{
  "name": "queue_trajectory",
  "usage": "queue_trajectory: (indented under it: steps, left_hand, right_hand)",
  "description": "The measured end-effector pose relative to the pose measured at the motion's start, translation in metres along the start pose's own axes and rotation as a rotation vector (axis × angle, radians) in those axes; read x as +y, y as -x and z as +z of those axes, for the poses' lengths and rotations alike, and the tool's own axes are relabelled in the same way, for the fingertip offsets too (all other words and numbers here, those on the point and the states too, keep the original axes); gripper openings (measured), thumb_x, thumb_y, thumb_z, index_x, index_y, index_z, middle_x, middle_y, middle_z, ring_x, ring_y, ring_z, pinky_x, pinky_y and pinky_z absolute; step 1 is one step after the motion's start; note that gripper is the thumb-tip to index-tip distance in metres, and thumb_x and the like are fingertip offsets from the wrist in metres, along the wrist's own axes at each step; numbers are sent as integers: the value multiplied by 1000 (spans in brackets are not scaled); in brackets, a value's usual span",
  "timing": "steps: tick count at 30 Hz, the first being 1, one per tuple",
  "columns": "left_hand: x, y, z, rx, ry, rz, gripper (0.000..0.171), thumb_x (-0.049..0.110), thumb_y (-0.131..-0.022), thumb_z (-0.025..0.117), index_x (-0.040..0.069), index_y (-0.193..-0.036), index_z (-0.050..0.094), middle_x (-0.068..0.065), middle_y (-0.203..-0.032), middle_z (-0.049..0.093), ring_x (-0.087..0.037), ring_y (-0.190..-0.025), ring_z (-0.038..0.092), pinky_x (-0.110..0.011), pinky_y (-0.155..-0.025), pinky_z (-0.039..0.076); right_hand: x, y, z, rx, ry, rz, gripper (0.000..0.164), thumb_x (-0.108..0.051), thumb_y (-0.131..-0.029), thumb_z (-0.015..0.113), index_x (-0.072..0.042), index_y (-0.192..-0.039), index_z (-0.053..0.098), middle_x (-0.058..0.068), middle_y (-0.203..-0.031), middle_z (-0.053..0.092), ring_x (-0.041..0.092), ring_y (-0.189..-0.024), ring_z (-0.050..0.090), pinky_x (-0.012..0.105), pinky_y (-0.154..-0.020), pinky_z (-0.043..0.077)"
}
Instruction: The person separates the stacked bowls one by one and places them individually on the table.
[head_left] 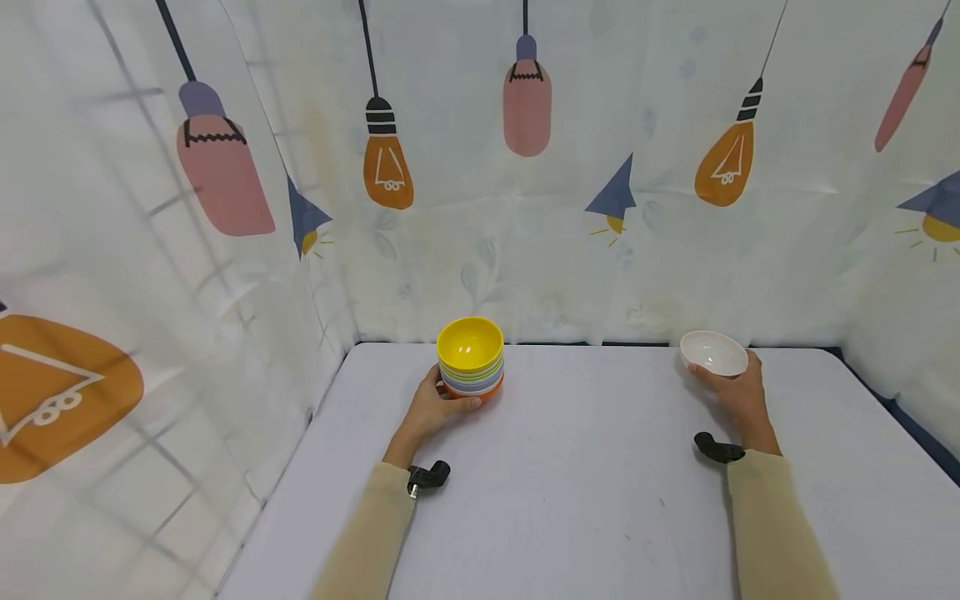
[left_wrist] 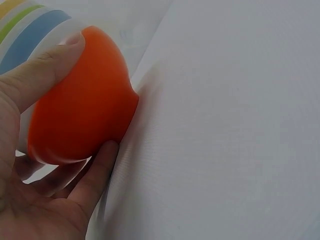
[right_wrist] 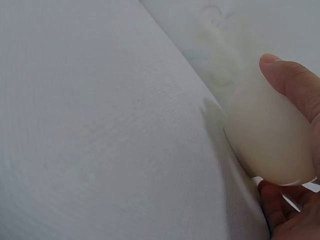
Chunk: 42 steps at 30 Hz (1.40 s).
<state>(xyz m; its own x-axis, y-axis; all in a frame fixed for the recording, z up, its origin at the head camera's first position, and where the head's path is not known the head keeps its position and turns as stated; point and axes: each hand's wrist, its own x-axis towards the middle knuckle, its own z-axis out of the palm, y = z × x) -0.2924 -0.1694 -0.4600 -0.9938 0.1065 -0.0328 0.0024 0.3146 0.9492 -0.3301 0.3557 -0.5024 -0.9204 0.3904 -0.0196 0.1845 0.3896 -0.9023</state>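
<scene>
A stack of nested bowls stands at the back left of the table, a yellow bowl [head_left: 471, 343] on top and an orange bowl [left_wrist: 85, 100] at the bottom. Between them show green, blue and white rims. My left hand [head_left: 431, 412] grips the stack low down, its thumb along the orange bowl's side and its fingers curled beneath and behind. Farther right, a single white bowl [head_left: 712, 353] is held by my right hand [head_left: 742, 396]. In the right wrist view, the thumb lies on that bowl's side and the fingers curl under it.
Both bowls and stack are near the far edge of the white table [head_left: 570, 475]. Behind it hangs a patterned curtain [head_left: 480, 242], with another side of it along the left. Black wrist mounts [head_left: 429, 476] sit on both wrists.
</scene>
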Motion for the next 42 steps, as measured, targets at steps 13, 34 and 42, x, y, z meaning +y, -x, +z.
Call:
queue_trajectory:
  steps: [13, 34, 42]
  left_hand:
    - [-9, -7, 4, 18, -14, 19, 94, 18, -82, 88, 8, -156, 33, -15, -153, 47, -37, -135, 51, -53, -116, 42]
    - [-35, -19, 5, 55, -22, 46, 101, 35, -75, 93, 19, -156, 35, -5, -150, 51, -31, -136, 51, -52, -116, 42]
    - [-34, -19, 4, 56, -36, 41, 102, 36, -75, 93, 19, -156, 35, -5, -151, 51, -32, -137, 50, -53, -117, 41]
  right_hand:
    - [-5, 8, -2, 57, -4, 24, 114, -45, -88, 78, -6, -163, 1, 26, -167, 16, 46, -149, 26, 63, -122, 27]
    - [-11, 12, 0, 58, 25, 107, 122, -51, -87, 75, -11, -163, -12, 29, -166, 4, 51, -151, 18, 65, -123, 24]
    - [-16, 13, -4, 98, 65, 105, 124, -58, -86, 72, -9, -163, -11, 29, -166, 2, 50, -152, 11, 67, -121, 24]
